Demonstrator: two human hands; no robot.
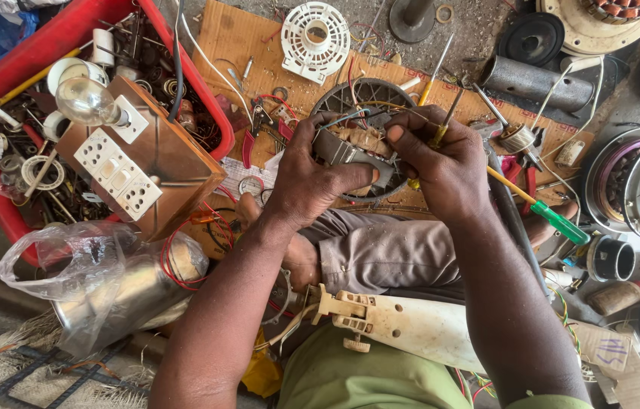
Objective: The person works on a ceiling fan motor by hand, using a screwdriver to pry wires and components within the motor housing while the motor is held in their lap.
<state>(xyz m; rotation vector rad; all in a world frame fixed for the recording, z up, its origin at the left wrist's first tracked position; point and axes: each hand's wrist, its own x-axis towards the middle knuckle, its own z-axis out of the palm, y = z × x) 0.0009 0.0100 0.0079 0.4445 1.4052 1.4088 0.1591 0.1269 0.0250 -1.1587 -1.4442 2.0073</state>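
— Motor [354, 148] between both hands, yes?

— Yes. My left hand [309, 182] grips its left side, fingers closed around the metal body. My right hand [441, 163] is closed on its right side, thumb pressing the top. I hold it above my knee [380, 250], over the cardboard [237, 38]. The red crate [32, 53] is to my left.

Your cardboard sheet [233, 34] covers the ground: white fan grille [315, 39] on it, red crate [32, 53] left of it, green-handled screwdriver [543, 212] right.
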